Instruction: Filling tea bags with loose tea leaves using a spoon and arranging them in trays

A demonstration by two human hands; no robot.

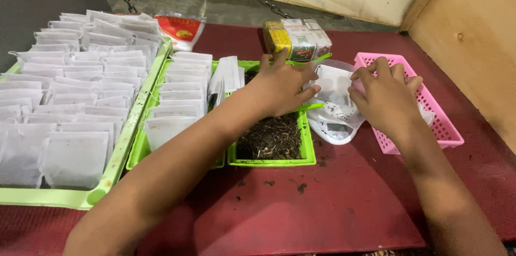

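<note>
Head view: left hand (279, 87) and right hand (382, 95) each pinch one side of a white sachet (333, 85) with closed fingers, above a white scale (334, 121) between green tray (306, 148) and pink basket (443, 127) on the bench (333, 202).

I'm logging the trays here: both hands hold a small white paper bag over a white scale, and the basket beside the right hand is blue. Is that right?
Not quite: the perforated plastic basket is pink, not blue, in the head view. The rest stands: left hand and right hand hold the small white paper bag over the white scale.
</note>
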